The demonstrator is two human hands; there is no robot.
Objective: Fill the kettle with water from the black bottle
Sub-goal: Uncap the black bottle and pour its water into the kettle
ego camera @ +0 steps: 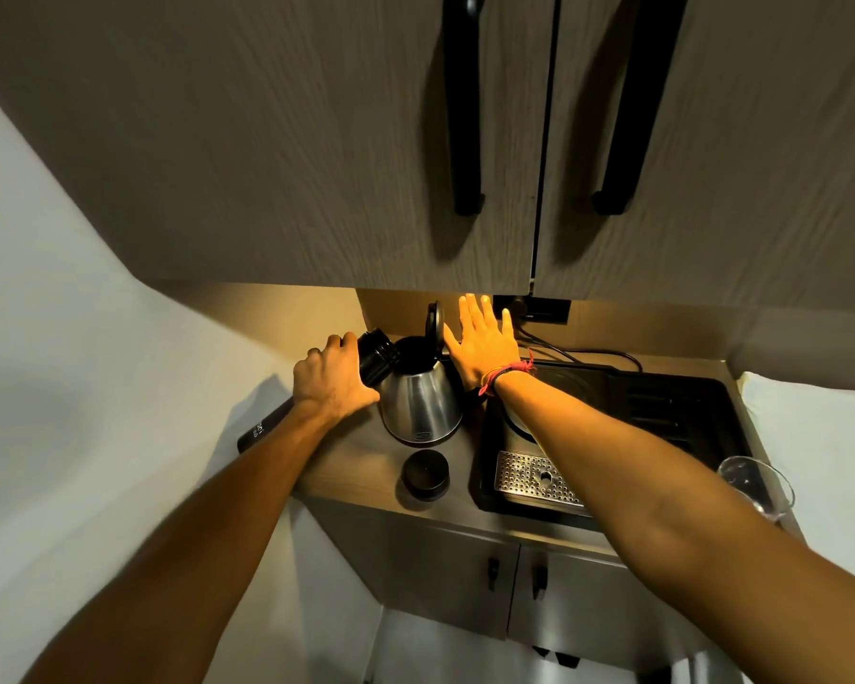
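Observation:
A steel kettle (419,404) stands on the wooden counter with its black lid (434,322) flipped up. My left hand (332,380) grips the black bottle (375,356), tilted so that its mouth rests at the kettle's open rim. My right hand (482,340) is spread flat, fingers apart, just right of the raised lid and touching nothing I can make out. The bottle's black cap (425,473) lies on the counter in front of the kettle. No water stream is visible.
A black tray (662,402) with a metal drip grate (534,478) fills the counter to the right. A clear glass (756,486) stands at the right edge. Cables run to a wall socket (544,311). Overhead cabinets (317,140) hang close above.

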